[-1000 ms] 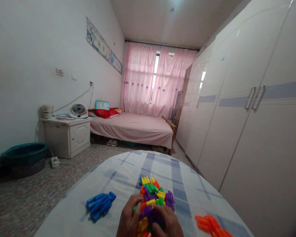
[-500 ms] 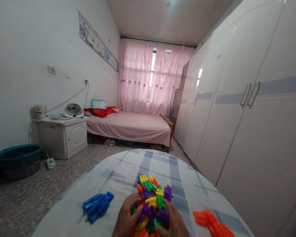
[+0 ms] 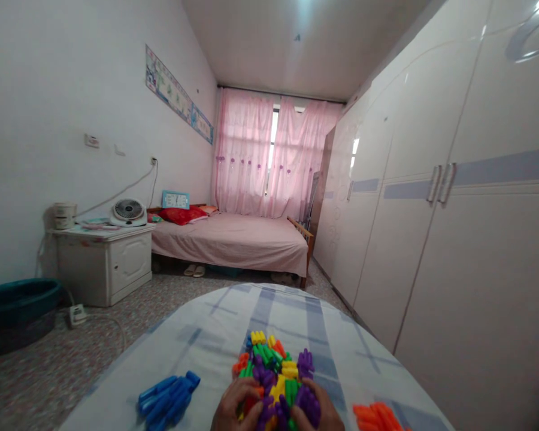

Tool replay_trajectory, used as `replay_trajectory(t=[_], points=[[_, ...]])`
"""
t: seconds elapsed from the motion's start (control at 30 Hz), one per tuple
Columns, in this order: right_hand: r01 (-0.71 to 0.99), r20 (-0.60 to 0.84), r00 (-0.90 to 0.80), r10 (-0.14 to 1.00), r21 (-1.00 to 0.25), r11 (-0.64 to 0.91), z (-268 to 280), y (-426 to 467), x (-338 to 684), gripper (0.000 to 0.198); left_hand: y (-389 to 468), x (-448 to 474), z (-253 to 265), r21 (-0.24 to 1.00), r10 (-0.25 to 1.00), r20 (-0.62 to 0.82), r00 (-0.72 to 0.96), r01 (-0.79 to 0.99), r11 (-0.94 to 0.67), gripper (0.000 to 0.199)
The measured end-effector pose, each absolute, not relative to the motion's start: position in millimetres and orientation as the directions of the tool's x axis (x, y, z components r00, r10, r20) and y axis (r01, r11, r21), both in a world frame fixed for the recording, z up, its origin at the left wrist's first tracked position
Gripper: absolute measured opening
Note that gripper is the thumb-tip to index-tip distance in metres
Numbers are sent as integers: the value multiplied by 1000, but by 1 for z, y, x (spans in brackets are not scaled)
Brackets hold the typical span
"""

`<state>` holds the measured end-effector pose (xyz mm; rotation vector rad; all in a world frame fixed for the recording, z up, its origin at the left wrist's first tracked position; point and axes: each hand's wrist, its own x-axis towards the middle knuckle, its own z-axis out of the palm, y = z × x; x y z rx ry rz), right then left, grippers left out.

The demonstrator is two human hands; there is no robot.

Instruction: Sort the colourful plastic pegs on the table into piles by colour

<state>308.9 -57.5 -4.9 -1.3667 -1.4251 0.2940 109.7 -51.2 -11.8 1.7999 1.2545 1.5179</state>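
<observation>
A heap of plastic toy pieces (image 3: 276, 374), hand-shaped with finger-like prongs, lies at the near middle of the table in purple, green, yellow and orange. At its left side is my left hand (image 3: 234, 406), fingers and thumb curled around a red-orange toy piece (image 3: 251, 395). On the right of the heap, my right hand (image 3: 322, 408) has its thumb and fingers closed about a purple toy piece (image 3: 308, 400). Blue toy pieces (image 3: 167, 400) are grouped to the left. Orange toy pieces (image 3: 377, 417) lie to the right, partly cut off by the frame.
The round table wears a white and blue checked cloth (image 3: 215, 344). Beyond it stands a bed (image 3: 233, 242). A white cabinet (image 3: 128, 266) bears a fan (image 3: 129, 212), with a teal basin (image 3: 20, 299) on the floor nearby. Tall white wardrobes (image 3: 480, 287) line the right.
The camera has tilted up, so the table sits lower in view. My hands remain at the heap, with fingers drawn in closer on the pieces; some orange pieces at its left have shifted.
</observation>
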Motion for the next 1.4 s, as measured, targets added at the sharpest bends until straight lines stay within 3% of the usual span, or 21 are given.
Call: replay_trajectory(t=[0.13,0.3,0.47,0.77,0.93,1.1,1.4], points=[[550,410,217,886,-801,236,19,-72,299,42,-58,108,-2,845,888,459,-16,315,-431,20],[529,426,156,891,-798,288,13,-68,299,38,-60,106,5,872,899,438,-2,246,-424,22],[489,367,120,922,-831,267,30,-80,292,36,-62,104,10,905,913,397,-90,206,-373,19],[506,308,127,943,-838,205,35,-82,309,36,-49,94,-8,895,875,414,-251,286,-342,27],[624,257,195,947,-777,83,28,-81,325,41,-47,93,-12,915,918,342,-201,292,-277,37],[703,160,230,960,-710,-50,27,-82,330,49,-50,93,-6,905,921,359,-152,298,-304,36],[729,42,184,982,-676,-107,28,-83,337,50,-54,88,0,930,905,341,-253,234,-285,35]])
